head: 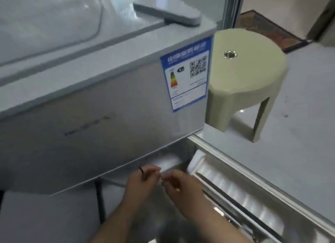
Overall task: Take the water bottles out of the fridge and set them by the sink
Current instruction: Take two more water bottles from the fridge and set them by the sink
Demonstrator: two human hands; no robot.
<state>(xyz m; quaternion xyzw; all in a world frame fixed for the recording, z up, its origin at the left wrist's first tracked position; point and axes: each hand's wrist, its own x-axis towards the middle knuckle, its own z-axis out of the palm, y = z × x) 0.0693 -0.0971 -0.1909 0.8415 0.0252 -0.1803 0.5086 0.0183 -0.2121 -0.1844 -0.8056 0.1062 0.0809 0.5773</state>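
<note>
I look down on a silver fridge (90, 115) whose upper door is closed. Its lower door (253, 197) is swung open to the right. Both my hands reach into the opening just under the upper door's bottom edge. My left hand (143, 179) has a dark ring on one finger, and its fingers are curled. My right hand (181, 186) is close beside it, fingertips almost touching the left hand's. A pale, blurred rounded shape (168, 161) lies just beyond the fingers; I cannot tell if it is a water bottle. The frame is blurred, so the grip is unclear.
A beige plastic stool (244, 70) stands on the grey floor right of the fridge. A blue energy label (186, 74) is stuck on the upper door. A grey flat object (168, 12) lies on top of the fridge. The open door's ribbed shelf (235, 188) is beside my right forearm.
</note>
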